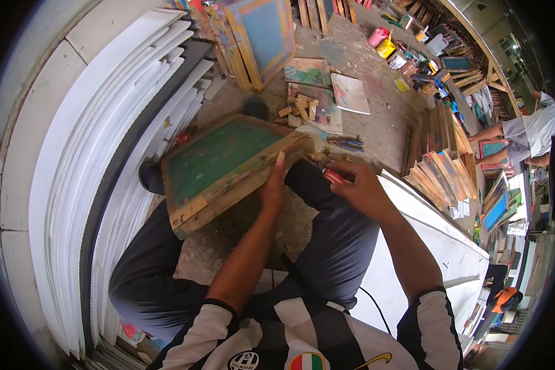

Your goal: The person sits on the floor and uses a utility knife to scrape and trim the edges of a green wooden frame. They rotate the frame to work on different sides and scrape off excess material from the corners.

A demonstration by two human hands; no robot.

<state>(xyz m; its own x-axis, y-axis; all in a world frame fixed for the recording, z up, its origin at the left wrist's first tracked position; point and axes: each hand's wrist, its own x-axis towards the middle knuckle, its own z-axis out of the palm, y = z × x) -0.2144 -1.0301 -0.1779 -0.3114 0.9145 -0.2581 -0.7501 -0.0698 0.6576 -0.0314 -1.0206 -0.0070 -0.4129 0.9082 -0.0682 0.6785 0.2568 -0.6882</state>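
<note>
A wooden screen-printing frame (pixel 219 205) with green mesh rests tilted across my lap, its long near rail toward me. My left hand (pixel 274 188) is closed on that rail near its right end, thumb lying along the wood. In my right hand (pixel 361 191) is a red-handled screwdriver (pixel 335 177), its metal end pointing at the frame's right corner. Whether the tip touches the wood is too small to tell. Just beyond that corner is a pale round lid or dish (pixel 314 137), partly hidden by the frame. Pliers (pixel 346 143) with dark blue handles lie on the floor nearby.
White boards (pixel 98 129) are stacked along the left, and a white panel (pixel 422 246) lies to my right. Ahead are small wood blocks (pixel 303 108), stained boards (pixel 350 94) and a leaning blue-mesh frame (pixel 264 40). Wooden frames (pixel 444 176) stand at right; a person (pixel 530 129) works beyond.
</note>
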